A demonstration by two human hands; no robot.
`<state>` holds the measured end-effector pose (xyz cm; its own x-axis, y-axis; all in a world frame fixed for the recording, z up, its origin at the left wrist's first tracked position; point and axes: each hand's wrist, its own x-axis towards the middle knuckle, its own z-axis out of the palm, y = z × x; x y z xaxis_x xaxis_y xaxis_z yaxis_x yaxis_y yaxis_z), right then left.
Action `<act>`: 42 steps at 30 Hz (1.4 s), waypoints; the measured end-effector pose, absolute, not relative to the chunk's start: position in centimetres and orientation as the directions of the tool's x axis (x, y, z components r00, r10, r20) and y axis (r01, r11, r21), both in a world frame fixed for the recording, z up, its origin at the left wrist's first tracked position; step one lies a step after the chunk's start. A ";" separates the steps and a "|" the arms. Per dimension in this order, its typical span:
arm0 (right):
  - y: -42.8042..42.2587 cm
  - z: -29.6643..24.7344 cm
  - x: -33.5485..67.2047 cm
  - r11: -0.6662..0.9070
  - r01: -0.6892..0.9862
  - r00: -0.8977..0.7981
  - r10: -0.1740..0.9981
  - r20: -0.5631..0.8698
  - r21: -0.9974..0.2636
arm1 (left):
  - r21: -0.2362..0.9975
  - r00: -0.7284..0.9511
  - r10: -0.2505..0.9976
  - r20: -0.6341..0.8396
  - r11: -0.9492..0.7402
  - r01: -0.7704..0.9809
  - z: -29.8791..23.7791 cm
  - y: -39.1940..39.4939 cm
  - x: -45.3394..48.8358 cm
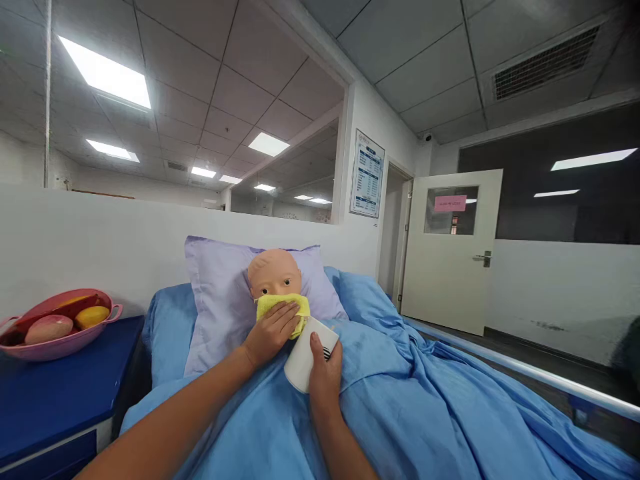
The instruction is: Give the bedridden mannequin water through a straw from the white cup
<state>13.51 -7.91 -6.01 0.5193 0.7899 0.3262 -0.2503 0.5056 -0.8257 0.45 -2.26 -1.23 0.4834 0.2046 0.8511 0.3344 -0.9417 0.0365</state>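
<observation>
A bald doll's head (pixel 275 270) rests on a lilac pillow (pixel 215 287), eyes facing me. Over its mouth and chin lies a yellow cloth (pixel 265 307), which my left hand (pixel 274 330) presses there with its fingers across the fabric. My right hand (pixel 326 373) grips a white cup (pixel 300 363) with a small black striped mark, thumb on the near side. The cup is tilted just below the cloth, and its contents cannot be seen. The doll's body is hidden under a blue quilt (pixel 380 380).
On the left, a blue bedside cabinet (pixel 65 393) bears a pink basin (pixel 65 343) of fruit-like items, one yellow and one pinkish. A pale bed rail (pixel 520 370) runs along the right side. Beyond it a cream door (pixel 450 267) stands ajar.
</observation>
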 end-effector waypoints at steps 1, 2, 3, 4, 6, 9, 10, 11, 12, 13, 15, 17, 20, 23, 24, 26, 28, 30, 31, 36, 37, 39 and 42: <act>-7.9 -6.0 13.5 0.510 -0.255 0.521 0.788 0.327 -0.822 | -0.109 0.517 0.129 0.846 -0.908 0.405 -1.9 -2.1 0.3; -7.8 -6.0 13.5 0.514 -0.258 0.524 0.786 0.329 -0.818 | -0.243 0.549 0.059 0.834 -0.853 0.461 -2.5 -2.1 0.1; -7.8 -6.1 13.5 0.517 -0.261 0.526 0.784 0.329 -0.816 | -0.350 0.575 0.004 0.818 -0.791 0.503 -3.0 -2.1 0.0; -7.7 -6.1 13.5 0.519 -0.262 0.527 0.783 0.330 -0.814 | -0.424 0.596 -0.034 0.802 -0.734 0.530 -3.3 -2.2 -0.2; -7.6 -6.2 13.5 0.515 -0.263 0.528 0.785 0.325 -0.816 | -0.515 0.630 -0.084 0.772 -0.664 0.542 -3.4 -2.5 -0.7; -7.4 -6.4 13.6 0.505 -0.262 0.517 0.793 0.322 -0.822 | -0.570 0.684 -0.108 0.721 -0.653 0.498 -1.8 -3.3 -1.3; -7.3 -6.4 13.6 0.504 -0.256 0.518 0.792 0.323 -0.825 | -0.573 0.689 -0.116 0.715 -0.662 0.484 -0.9 -3.6 -1.3; -7.2 -6.5 13.6 0.503 -0.249 0.523 0.789 0.323 -0.827 | -0.566 0.684 -0.120 0.720 -0.671 0.478 0.0 -3.8 -1.3; -7.1 -6.6 13.6 0.502 -0.243 0.528 0.786 0.321 -0.830 | -0.552 0.670 -0.119 0.732 -0.680 0.483 0.9 -4.0 -1.1; -7.1 -6.7 13.6 0.498 -0.238 0.533 0.785 0.317 -0.834 | -0.537 0.652 -0.119 0.749 -0.685 0.492 1.8 -4.1 -0.8; -7.0 -6.8 13.7 0.486 -0.233 0.533 0.789 0.307 -0.842 | -0.522 0.632 -0.112 0.767 -0.682 0.513 2.8 -4.0 -0.1; -7.0 -6.9 13.7 0.476 -0.235 0.526 0.796 0.301 -0.848 | -0.538 0.646 -0.108 0.756 -0.665 0.518 2.9 -3.6 0.6; -6.9 -7.0 13.7 0.484 -0.231 0.525 0.792 0.311 -0.844 | -0.560 0.658 -0.110 0.745 -0.638 0.528 1.3 -2.6 0.9; -6.8 -7.1 13.7 0.511 -0.219 0.529 0.778 0.338 -0.831 | -0.541 0.636 -0.103 0.765 -0.639 0.547 -0.8 -2.0 0.4; -6.8 -7.2 13.7 0.517 -0.218 0.528 0.776 0.346 -0.828 | -0.530 0.627 -0.101 0.773 -0.645 0.550 -1.5 -2.0 0.2; -7.0 -7.1 13.6 0.520 -0.220 0.523 0.777 0.350 -0.825 | -0.508 0.611 -0.092 0.786 -0.661 0.553 -2.5 -2.0 -0.1; -7.2 -7.0 13.5 0.516 -0.215 0.522 0.778 0.349 -0.829 | -0.465 0.585 -0.070 0.808 -0.687 0.559 -3.4 -2.2 -0.3; -7.5 -6.9 13.5 0.497 -0.197 0.530 0.779 0.335 -0.845 | -0.403 0.556 -0.031 0.831 -0.721 0.563 -4.2 -2.3 -0.5; -7.6 -6.8 13.5 0.484 -0.188 0.532 0.782 0.326 -0.855 | -0.370 0.545 -0.005 0.838 -0.740 0.562 -4.7 -2.3 -0.7; -7.6 -7.2 13.7 0.414 -0.153 0.520 0.806 0.283 -0.897 | -0.121 0.487 0.202 0.850 -0.825 0.552 -5.5 -3.7 -4.4; -7.6 -7.4 13.7 0.408 -0.146 0.521 0.806 0.281 -0.901 | -0.022 0.448 0.279 0.849 -0.829 0.558 -5.1 -4.3 -5.9; -7.7 -7.9 13.8 0.410 -0.145 0.519 0.806 0.284 -0.901 | 0.229 0.323 0.473 0.820 -0.788 0.571 -3.8 -5.9 -9.6; -8.1 -7.9 13.8 0.379 -0.246 0.445 0.862 0.244 -0.892 | 0.633 0.036 0.761 0.648 -0.563 0.531 -1.4 -8.2 -16.9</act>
